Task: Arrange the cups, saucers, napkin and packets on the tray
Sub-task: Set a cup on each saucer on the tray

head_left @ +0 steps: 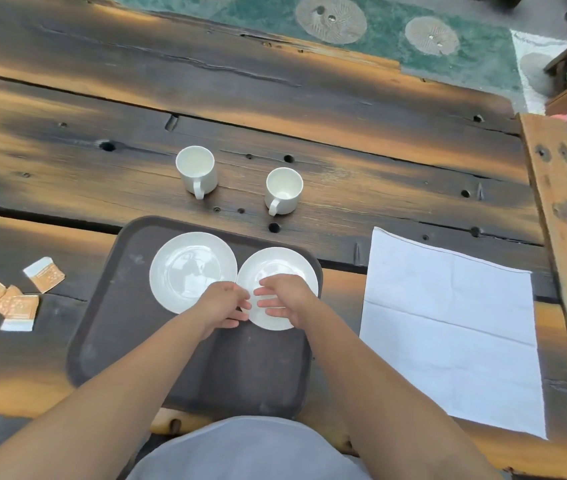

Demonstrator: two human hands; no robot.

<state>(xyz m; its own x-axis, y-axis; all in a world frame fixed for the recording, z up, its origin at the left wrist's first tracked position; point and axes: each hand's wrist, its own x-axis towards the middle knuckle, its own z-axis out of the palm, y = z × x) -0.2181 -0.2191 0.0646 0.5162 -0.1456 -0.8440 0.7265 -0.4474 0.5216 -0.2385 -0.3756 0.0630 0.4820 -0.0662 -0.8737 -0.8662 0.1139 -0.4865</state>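
Head view: two saucers, left (pixel 193 271) and right (pixel 277 287), are lying side by side on the tray (pixel 108 327); the left hand (pixel 223 306) and right hand (pixel 283 296), fingers loosely spread, are resting at the right saucer's near edge. Both cups (pixel 197 171) (pixel 283 189) are standing beyond the tray, the napkin (pixel 448 327) right, the packets (pixel 11 299) left, all awaiting placement. The tray's near half is lying open, and the right saucer is nearing the right rim.
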